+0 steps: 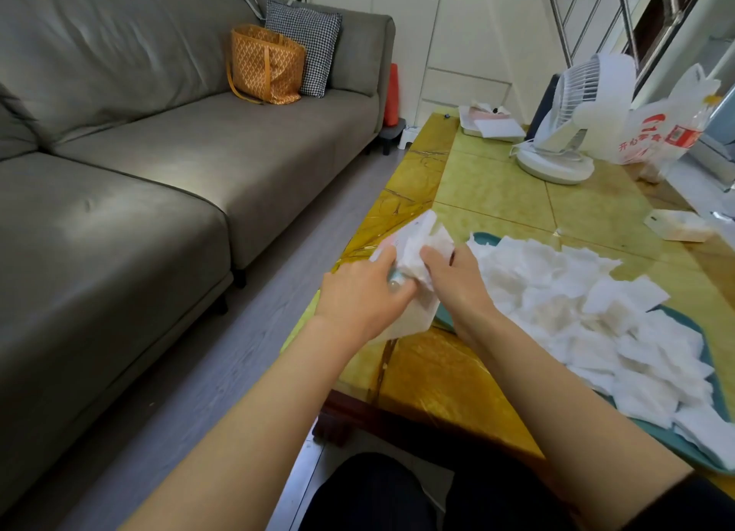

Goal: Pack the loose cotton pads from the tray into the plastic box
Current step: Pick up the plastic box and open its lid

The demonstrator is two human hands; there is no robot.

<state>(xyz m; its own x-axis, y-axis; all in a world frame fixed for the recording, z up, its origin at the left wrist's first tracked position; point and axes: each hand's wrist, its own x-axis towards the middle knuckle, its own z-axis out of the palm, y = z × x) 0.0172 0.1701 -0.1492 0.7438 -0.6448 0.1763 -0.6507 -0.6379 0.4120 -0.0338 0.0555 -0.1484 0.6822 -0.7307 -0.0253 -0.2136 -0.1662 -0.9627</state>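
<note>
A clear plastic box (pixel 413 315) sits tilted at the left edge of the table, partly filled with white cotton pads. My left hand (pixel 364 292) grips its near left side. My right hand (pixel 455 280) presses pads (pixel 435 242) down into the box's open top. To the right, a teal tray (pixel 692 443) holds a wide heap of several loose white cotton pads (pixel 588 311). The box's lower part is hidden behind my hands.
The yellow-green table (pixel 497 188) carries a white desk fan (pixel 572 120), a red-printed plastic bag (pixel 656 132), a small tray of papers (pixel 491 126) at the back and a clear packet (pixel 676 225) at the right. A grey sofa (pixel 159 152) with an orange bag stands left, across a strip of floor.
</note>
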